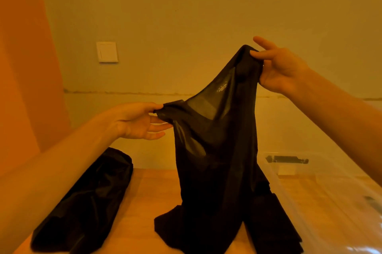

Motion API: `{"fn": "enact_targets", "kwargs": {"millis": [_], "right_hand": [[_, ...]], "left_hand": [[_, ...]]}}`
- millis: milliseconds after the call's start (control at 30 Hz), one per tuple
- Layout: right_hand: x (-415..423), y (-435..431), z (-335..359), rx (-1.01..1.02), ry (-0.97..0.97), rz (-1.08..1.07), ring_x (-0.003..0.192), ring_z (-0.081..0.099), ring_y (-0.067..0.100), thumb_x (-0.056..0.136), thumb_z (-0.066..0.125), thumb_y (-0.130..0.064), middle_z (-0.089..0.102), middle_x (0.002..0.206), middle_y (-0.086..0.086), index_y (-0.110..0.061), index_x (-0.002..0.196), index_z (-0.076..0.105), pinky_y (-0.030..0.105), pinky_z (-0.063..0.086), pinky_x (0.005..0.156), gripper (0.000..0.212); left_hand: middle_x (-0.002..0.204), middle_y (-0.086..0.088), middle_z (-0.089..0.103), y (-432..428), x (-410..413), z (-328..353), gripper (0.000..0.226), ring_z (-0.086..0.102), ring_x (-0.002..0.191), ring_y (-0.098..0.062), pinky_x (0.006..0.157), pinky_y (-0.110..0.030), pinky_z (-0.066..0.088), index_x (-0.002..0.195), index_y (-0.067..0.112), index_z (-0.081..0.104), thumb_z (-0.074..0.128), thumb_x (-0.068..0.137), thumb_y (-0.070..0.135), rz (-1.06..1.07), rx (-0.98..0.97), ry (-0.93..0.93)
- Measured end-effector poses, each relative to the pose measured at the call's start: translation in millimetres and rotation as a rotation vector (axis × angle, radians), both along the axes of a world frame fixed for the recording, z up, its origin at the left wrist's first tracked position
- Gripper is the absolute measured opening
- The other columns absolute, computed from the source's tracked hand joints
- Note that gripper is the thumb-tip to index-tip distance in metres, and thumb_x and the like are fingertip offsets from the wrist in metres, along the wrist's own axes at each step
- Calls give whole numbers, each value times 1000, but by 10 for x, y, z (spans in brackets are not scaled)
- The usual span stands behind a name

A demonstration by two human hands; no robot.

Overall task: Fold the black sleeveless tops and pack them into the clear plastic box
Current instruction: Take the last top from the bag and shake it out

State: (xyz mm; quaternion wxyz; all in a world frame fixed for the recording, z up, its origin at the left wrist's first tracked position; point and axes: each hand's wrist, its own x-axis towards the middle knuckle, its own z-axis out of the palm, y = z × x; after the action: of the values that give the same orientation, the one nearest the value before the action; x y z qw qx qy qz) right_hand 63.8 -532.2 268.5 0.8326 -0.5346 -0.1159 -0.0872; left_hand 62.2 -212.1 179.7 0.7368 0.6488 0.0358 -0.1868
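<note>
Both hands hold one black top up over the table. Left hand pinches one shoulder strap, other fingers loosely spread; right hand pinches the higher strap, index finger straight. Its hem trails on the table, covering a dark pile. Another top lies left, partly behind the forearm. Right, the clear box is cut off.
</note>
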Motion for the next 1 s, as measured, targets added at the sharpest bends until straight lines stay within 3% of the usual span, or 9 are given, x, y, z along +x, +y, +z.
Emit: {"fn": "enact_targets", "kwargs": {"millis": [100, 200, 300, 433, 533, 633, 767, 933, 1000], "right_hand": [[42, 19, -19, -7, -18, 20, 107, 70, 27, 95, 54, 8, 61, 131, 15, -24, 138, 57, 31, 60, 74, 53], [83, 67, -39, -16, -20, 36, 107, 70, 27, 95, 53, 9, 61, 131, 16, -23, 137, 58, 32, 60, 76, 53], [135, 93, -71, -41, -11, 60, 108, 71, 28, 94, 55, 10, 60, 131, 17, -21, 133, 61, 32, 60, 78, 50], [208, 92, -80, -151, 22, -3, 99, 71, 21, 93, 59, 8, 65, 114, 12, -14, 130, 61, 23, 59, 75, 43], [284, 92, -88, -254, 58, -136, 96, 69, 18, 91, 64, 7, 68, 104, 9, -9, 120, 66, 18, 58, 72, 34], [294, 80, -84, -248, 36, -214, 88, 70, 15, 89, 70, 2, 69, 97, 8, -11, 100, 70, 18, 57, 69, 16], [305, 89, 0, -323, 3, -285, 81, 70, 13, 91, 71, -4, 69, 92, 6, -11, 88, 68, 17, 55, 61, 8], [166, 106, 319, -52, 141, -63, 59, 73, 14, 91, 68, -6, 74, 71, 8, -8, 90, 67, 22, 56, 55, 3], [129, 69, 412, -17, 116, -58, 65, 75, 18, 78, 76, 0, 75, 74, 10, -8, 95, 68, 23, 57, 56, 21]], "left_hand": [[97, -11, 72, -32, 21, -11, 14, 70, 94, -25, 89, -39, 53, 100, 11, 61, 47, 102, 14, 64, -76, -104], [100, -11, 70, -65, -8, 20, 15, 70, 90, -22, 80, -32, 59, 96, 8, 60, 45, 101, 7, 109, -277, -195], [113, -15, 71, -79, -25, 60, 9, 71, 107, -26, 86, -36, 60, 102, 7, 60, 51, 99, 8, 133, -523, -252], [94, -13, 63, -65, 72, 146, 18, 69, 85, -21, 64, -28, 62, 90, 12, 54, 56, 98, -4, 422, -480, -406], [95, -14, 62, 29, 132, 218, 19, 67, 87, -24, 72, -34, 63, 95, 12, 54, 55, 98, -6, 466, -631, -389], [93, -8, 66, 151, 196, 308, 15, 67, 89, -20, 70, -28, 60, 99, 16, 60, 60, 98, 1, 499, -596, -450], [97, -3, 69, 238, 182, 454, 15, 68, 94, -18, 85, -28, 60, 105, 18, 67, 64, 97, 6, 507, -586, -531], [86, -1, 77, 262, 88, 743, 16, 74, 85, -13, 69, -21, 57, 91, 16, 73, 66, 94, 2, 504, -415, -666], [84, -5, 74, 266, 38, 878, 16, 72, 79, -15, 62, -21, 57, 91, 11, 68, 60, 97, -1, 471, -263, -578]]}}
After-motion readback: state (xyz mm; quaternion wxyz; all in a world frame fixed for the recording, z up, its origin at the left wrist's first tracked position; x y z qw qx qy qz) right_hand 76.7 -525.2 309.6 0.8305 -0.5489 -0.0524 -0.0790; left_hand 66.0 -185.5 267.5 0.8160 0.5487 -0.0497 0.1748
